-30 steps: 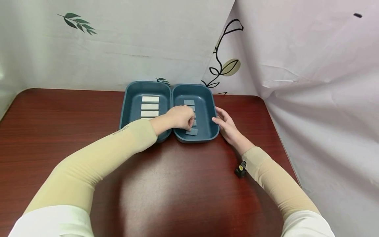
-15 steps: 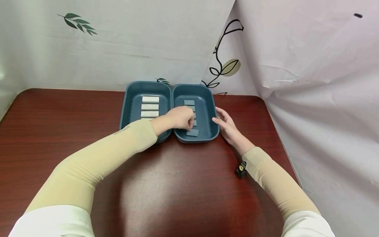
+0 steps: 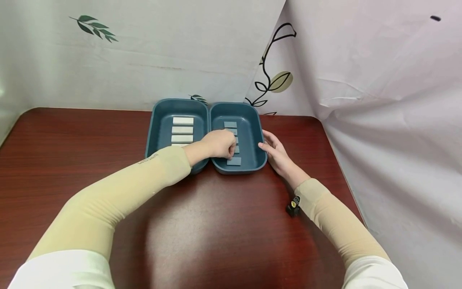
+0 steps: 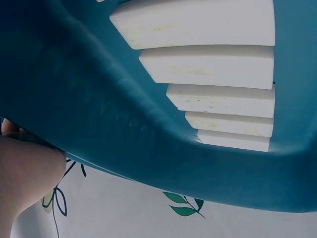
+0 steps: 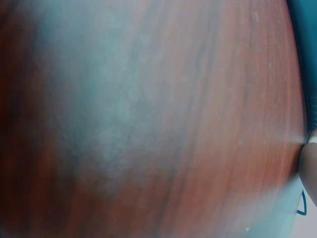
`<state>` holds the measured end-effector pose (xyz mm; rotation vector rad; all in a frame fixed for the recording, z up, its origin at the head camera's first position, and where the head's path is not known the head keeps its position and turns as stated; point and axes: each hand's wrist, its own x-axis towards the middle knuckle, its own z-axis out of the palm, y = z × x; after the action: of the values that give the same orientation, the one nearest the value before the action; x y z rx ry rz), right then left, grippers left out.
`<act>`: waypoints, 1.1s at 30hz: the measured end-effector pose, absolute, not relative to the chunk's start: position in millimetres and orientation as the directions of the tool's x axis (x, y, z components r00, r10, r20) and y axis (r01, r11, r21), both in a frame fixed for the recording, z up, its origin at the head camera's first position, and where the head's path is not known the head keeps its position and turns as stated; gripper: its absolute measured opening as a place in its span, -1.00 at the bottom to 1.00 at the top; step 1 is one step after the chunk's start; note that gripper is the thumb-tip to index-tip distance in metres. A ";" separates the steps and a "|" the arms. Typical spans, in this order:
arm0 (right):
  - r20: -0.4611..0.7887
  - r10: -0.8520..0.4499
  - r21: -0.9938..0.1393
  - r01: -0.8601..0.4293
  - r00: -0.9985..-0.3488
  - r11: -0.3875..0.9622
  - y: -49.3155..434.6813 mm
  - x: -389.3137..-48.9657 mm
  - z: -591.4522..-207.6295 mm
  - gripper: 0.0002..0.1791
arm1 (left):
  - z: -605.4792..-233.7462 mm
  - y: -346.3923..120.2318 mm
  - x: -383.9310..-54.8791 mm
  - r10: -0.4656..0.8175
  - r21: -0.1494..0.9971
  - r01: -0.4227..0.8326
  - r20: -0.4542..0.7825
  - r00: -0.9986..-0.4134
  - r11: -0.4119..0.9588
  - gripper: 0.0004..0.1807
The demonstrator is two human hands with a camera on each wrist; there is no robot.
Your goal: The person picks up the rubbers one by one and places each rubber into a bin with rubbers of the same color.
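Two dark blue plastic tubs stand side by side. In the head view my left hand (image 3: pixel 220 143) reaches over the left tub (image 3: pixel 155 120) into the right tub (image 3: pixel 252 116), fingers curled down. Its fingertips are at the upper edge of the nearest grey-blue block (image 3: pixel 234 161), which lies flat in the tub. Several more grey-blue blocks (image 3: pixel 230 125) lie in a column behind it, partly hidden by the hand. My right hand (image 3: pixel 277 154) grips the right tub's outer wall, thumb over the rim and fingers outside. The left wrist view shows part of the left hand (image 4: pixel 32 171).
Several white blocks (image 3: pixel 183 121) lie in a column in the left tub, the nearest partly under the left sleeve (image 3: pixel 173 164). The tubs sit near the back edge of a red-brown table (image 3: pixel 216 233). A white patterned curtain (image 3: pixel 162 52) hangs behind.
The nearest grey-blue block was tilted a second ago and now lies square with the column, shifted slightly at the left fingertips. The right hand has kept its place.
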<state>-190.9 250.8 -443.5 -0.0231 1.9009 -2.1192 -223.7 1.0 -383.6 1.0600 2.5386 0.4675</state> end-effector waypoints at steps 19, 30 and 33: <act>-0.189 -0.233 -0.974 0.212 -0.954 -0.075 251.7 -190.8 -444.0 -0.30 | -381.4 1.3 -219.8 0.705 0.416 0.591 -0.212 -0.676 0.691 -0.87; -0.184 -0.246 -0.976 0.206 -0.952 -0.069 251.1 -188.3 -442.9 -0.30 | -385.1 -0.3 -219.2 0.718 0.398 0.615 -0.199 -0.667 0.681 -0.78; -0.181 -0.249 -0.977 0.203 -0.952 -0.069 250.8 -188.2 -442.3 -0.31 | -385.5 -0.6 -219.2 0.720 0.397 0.617 -0.197 -0.666 0.679 -0.79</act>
<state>-188.2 250.8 -442.3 -0.0492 1.9039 -2.0943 -219.2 -0.6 -385.5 1.0541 2.5564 0.4261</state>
